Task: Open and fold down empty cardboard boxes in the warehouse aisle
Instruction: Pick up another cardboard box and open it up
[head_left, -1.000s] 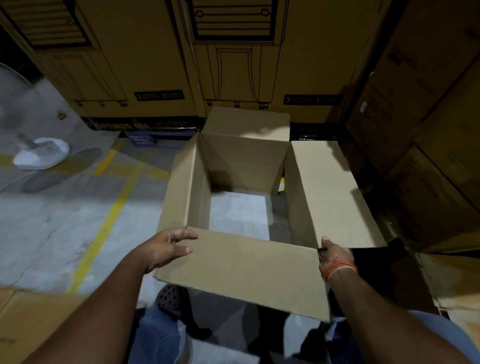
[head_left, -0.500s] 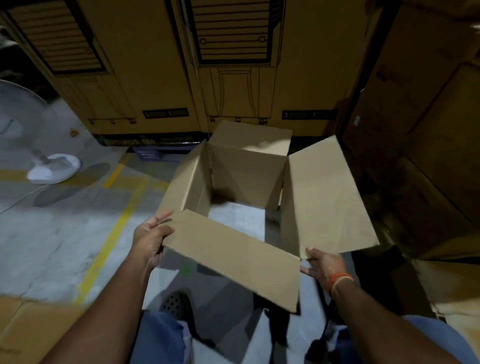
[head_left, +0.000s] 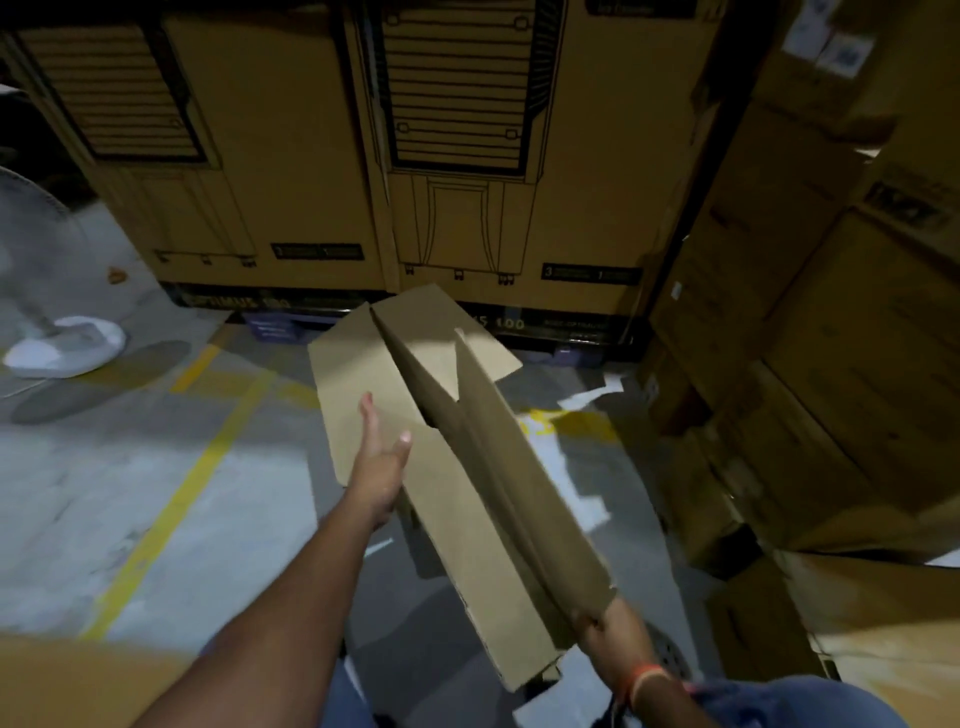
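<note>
A plain brown cardboard box (head_left: 467, 519) is nearly collapsed flat and stretches from my lap toward the stacked cartons. Its two sides meet in a narrow dark slit along the middle. My left hand (head_left: 379, 457) lies against the box's left panel with straight fingers, pressing it. My right hand (head_left: 608, 631), with an orange band on the wrist, grips the box's near right corner; the cardboard hides its fingertips.
Tall printed cartons (head_left: 457, 156) wall off the far side. More stacked boxes (head_left: 810, 312) crowd the right. A white fan base (head_left: 62, 345) stands on the left of the grey floor, which has yellow lines (head_left: 176, 499). Paper scraps (head_left: 587, 397) lie by the right stack.
The open square box has been squashed sideways into a nearly flat shape. My left hand moved from the near flap onto the left panel; my right hand shifted to the near corner.
</note>
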